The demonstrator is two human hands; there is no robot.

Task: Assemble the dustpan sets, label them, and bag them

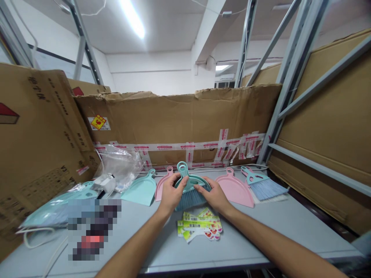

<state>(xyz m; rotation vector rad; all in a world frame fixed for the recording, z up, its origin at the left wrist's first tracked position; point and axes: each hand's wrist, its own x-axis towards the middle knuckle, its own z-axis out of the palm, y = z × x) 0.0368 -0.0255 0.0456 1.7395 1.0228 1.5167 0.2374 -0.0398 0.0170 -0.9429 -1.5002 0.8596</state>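
Observation:
My left hand (pixel 173 193) and my right hand (pixel 211 195) grip the two sides of a teal hand brush (pixel 189 193) with blue bristles, holding it just above the grey table (pixel 232 247). Its looped handle points away from me. Partly hidden behind my left hand is a pink dustpan (pixel 161 188). A teal dustpan (pixel 140 190) lies farther left. To the right of my right hand are a second pink dustpan (pixel 234 189) and a second teal brush (pixel 262 185). A pile of printed green-and-white labels (pixel 199 226) lies below my hands.
A clear plastic bag (pixel 118 166) and a bagged teal item (pixel 55 206) lie at the left, near a pixelated patch (pixel 92 227). A white cable (pixel 37 235) trails there. A taped cardboard wall (pixel 179 123) stands behind the table, with metal shelving (pixel 292 77) at right.

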